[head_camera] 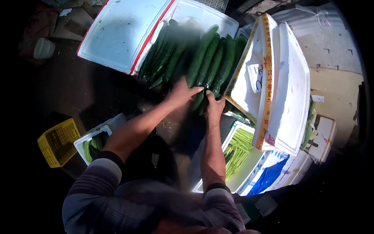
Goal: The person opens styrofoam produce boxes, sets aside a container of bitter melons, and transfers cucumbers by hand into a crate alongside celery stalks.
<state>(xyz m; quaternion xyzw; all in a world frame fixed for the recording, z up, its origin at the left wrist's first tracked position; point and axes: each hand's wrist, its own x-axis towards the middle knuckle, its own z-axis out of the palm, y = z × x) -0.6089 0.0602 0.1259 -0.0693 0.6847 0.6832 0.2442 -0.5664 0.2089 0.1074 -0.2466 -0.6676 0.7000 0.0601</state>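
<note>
Both hands grip the near ends of a row of long dark green cucumbers [207, 63]. My left hand [181, 93] is at the row's left side, its thumb lying across the ends and its fingers hidden beneath. From the right, my right hand [215, 106] closes on the same row, thumb on top near the left thumb. More cucumbers [165, 55] lie to the left. Behind them stands a white foam box [225, 22]; a blurred dark patch hides part of the pile. Whether the held cucumbers are lifted off the others, I cannot tell.
A white foam lid with red edging [117, 32] adjoins the box at left. White foam boxes [292, 87] lean close at right. Below them, a foam box holds light green stalks [238, 153]. A yellow plastic crate [58, 143] and a small box of green vegetables [95, 144] stand lower left.
</note>
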